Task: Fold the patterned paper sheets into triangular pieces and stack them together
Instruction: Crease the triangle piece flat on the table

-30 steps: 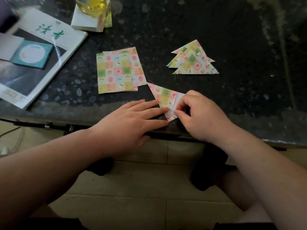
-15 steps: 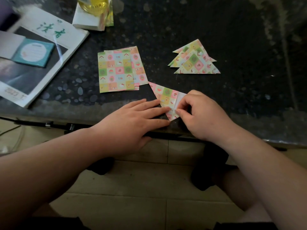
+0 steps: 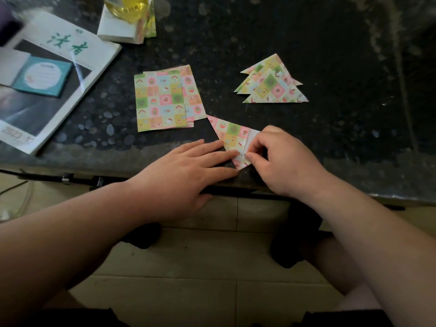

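Half-folded pastel checked paper piece [image 3: 232,138] is lying at the dark speckled worktop's [image 3: 306,31] near edge | left hand [image 3: 188,171], fingers flat, is pressing it down | right hand [image 3: 283,161] is pinching its white flap | next, likely: aligning edges, creasing, then joining the folded-triangle stack [image 3: 271,83].

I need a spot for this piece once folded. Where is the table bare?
Bare: the dark stretch right of the folded triangles and the right hand; also the gap between the flat sheets and those triangles. Crowded: the magazine side at left, and the near edge around the left hand.
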Motion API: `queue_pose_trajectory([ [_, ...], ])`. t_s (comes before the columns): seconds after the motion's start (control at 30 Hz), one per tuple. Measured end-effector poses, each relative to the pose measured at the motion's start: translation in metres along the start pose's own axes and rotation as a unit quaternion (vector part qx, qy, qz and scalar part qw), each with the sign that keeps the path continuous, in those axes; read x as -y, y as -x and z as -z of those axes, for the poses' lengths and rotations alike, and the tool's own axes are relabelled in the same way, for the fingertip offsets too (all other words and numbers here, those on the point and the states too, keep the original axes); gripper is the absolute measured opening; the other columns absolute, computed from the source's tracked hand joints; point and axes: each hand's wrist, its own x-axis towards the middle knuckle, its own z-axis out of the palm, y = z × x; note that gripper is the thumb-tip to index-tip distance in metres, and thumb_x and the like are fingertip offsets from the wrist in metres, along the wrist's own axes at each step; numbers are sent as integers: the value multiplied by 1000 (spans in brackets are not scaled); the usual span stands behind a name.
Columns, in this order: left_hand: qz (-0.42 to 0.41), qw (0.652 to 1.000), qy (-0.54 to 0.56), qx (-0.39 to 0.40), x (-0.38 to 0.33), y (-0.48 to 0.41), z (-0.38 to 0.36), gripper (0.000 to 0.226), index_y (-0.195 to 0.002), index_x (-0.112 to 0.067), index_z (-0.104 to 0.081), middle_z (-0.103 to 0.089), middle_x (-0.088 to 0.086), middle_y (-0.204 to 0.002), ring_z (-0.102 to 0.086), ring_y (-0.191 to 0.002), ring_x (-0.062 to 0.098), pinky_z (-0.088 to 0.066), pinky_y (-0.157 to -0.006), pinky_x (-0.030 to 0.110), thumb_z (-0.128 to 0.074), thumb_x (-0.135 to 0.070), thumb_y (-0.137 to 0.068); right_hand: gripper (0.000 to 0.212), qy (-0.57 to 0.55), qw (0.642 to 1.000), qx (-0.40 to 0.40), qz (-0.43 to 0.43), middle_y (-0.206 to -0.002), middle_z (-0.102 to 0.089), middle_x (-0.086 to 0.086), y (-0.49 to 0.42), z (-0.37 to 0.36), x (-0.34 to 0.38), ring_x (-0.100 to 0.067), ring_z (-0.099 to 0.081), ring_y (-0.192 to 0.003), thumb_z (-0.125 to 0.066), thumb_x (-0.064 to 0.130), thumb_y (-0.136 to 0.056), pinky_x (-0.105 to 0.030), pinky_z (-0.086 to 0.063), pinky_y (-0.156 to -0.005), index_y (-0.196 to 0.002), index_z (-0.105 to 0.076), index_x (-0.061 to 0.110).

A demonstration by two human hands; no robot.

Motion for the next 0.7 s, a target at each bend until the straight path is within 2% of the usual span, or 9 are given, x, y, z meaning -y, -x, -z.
queue_pose_trajectory([
  [0.17, 29, 1000, 8, -6, -9, -1, 0, 78, -157, -29, -33, -32, -7, -165, -18, -156, 16, -11, -126, 40, -67, -39, -87, 11, 3, 1000, -1, 3, -95, -54, 10, -1, 0, -1, -11, -56, -88, -66, 32, -97, -37, -53, -80, -87, -65, 29],
  [0.27, 22, 999, -48, -1, -15, 0, -3, 87, -159, -28, -30, -34, -1, -164, -23, -155, 25, -16, -125, 47, -70, -42, -84, 11, -1, 1000, -1, 5, -95, -54, 11, -1, 0, -2, -10, -56, -89, -67, 32, -96, -36, -52, -80, -86, -65, 29],
  [0.4, 38, 997, -63, 26, -21, -1, -4, 84, -161, -30, -26, -25, 2, -168, -14, -157, 28, -14, -127, 52, -66, -44, -88, 11, -10, 1000, -1, 5, -95, -55, 10, -2, -1, -4, -11, -56, -89, -68, 31, -95, -34, -51, -80, -84, -66, 29],
  [0.6, 41, 996, -73, 7, -24, -4, -3, 82, -154, -26, -44, -42, 5, -159, -32, -151, 31, -30, -121, 56, -75, -40, -80, 13, -17, 1000, 1, 5, -93, -54, 11, -2, 0, -4, -9, -55, -88, -68, 30, -95, -33, -49, -79, -83, -65, 29],
  [0.7, 55, 996, -70, 0, -29, -5, -4, 86, -154, -24, -44, -47, 6, -155, -37, -148, 33, -33, -119, 59, -77, -38, -76, 14, -17, 1000, 3, 6, -93, -54, 12, -2, 0, -4, -9, -55, -87, -68, 30, -95, -34, -49, -78, -81, -64, 29],
])
